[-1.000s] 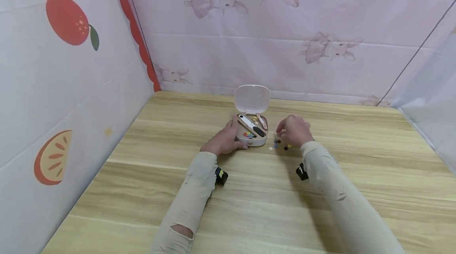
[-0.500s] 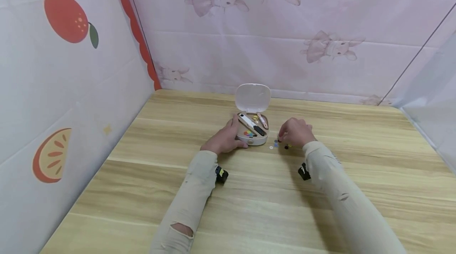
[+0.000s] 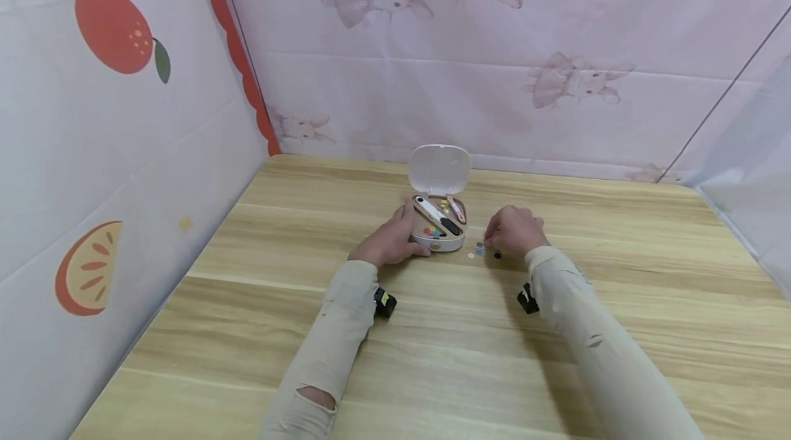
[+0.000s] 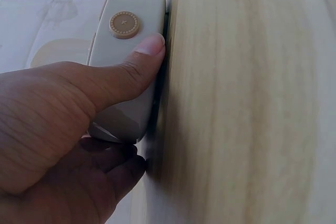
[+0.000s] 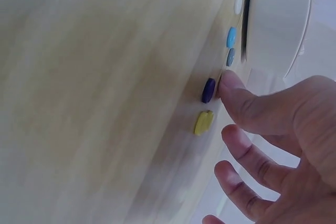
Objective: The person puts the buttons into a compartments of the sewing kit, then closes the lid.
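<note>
My left hand [image 3: 389,237] grips the left side of a small white sewing box [image 4: 126,56]. Its thumb lies across the front wall beside a brown button-shaped catch [image 4: 124,25], with the other fingers round the side. The lid [image 3: 439,169] stands raised. Right of the box, thumb and index finger of my right hand [image 3: 516,229] pinch a small brownish button [image 5: 220,84] at the table; the index fingertip is hidden behind the thumb. Close by lie a white button [image 5: 238,4], a light blue one [image 5: 231,37], a grey-blue one [image 5: 230,57], a dark one [image 5: 208,91] and a yellow one [image 5: 203,123].
Inside the box, a white tool with a black end [image 3: 435,213] lies diagonally. Several coloured buttons [image 3: 430,230] fill the front compartment; small gold pieces [image 3: 443,205] and a pinkish item [image 3: 456,210] lie at the back right. Printed cloth walls [image 3: 383,83] border the wooden table [image 3: 432,357].
My right hand has come down slightly and toward me from beside the box, and its fingertips now cover the spot where a dark red button showed. The left hand stays on the box.
</note>
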Demonstrator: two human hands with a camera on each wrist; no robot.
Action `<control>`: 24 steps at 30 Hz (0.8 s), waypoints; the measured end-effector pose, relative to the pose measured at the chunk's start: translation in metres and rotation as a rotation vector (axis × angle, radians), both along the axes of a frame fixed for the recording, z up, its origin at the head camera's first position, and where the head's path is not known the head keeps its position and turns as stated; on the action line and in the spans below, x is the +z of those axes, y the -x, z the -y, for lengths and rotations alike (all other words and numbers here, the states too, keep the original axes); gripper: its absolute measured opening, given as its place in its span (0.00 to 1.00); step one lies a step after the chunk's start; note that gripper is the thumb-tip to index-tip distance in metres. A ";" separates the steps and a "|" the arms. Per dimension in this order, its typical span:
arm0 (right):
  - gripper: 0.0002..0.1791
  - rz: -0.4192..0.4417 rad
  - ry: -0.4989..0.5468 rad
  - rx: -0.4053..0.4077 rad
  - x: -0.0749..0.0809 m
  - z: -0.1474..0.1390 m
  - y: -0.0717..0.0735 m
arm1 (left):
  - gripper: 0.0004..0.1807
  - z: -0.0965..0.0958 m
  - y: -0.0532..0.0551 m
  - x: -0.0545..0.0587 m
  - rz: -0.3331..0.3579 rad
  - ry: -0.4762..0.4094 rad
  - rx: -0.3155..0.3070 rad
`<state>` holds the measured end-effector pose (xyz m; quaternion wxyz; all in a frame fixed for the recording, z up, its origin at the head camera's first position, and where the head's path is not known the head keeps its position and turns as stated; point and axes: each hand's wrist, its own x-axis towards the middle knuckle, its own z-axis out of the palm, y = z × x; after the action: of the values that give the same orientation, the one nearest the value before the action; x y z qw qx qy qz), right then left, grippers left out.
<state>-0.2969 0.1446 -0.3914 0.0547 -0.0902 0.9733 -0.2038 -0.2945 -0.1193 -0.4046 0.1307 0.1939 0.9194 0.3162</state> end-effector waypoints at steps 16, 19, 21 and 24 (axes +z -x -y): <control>0.02 -0.035 -0.021 -0.026 -0.003 -0.002 0.001 | 0.64 0.000 0.000 0.000 0.004 0.005 0.004; 0.04 -0.040 -0.032 -0.024 -0.004 -0.001 0.002 | 0.64 0.000 0.000 0.000 0.002 0.006 0.004; 0.03 -0.044 -0.037 -0.020 -0.005 -0.001 0.003 | 0.64 0.000 0.000 0.000 0.001 0.005 0.003; 0.02 -0.050 -0.043 -0.015 -0.005 0.000 0.003 | 0.64 0.000 0.000 0.000 0.001 0.003 0.006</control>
<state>-0.2998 0.1449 -0.3969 0.0307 -0.0868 0.9791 -0.1812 -0.2942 -0.1194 -0.4045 0.1307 0.1908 0.9204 0.3154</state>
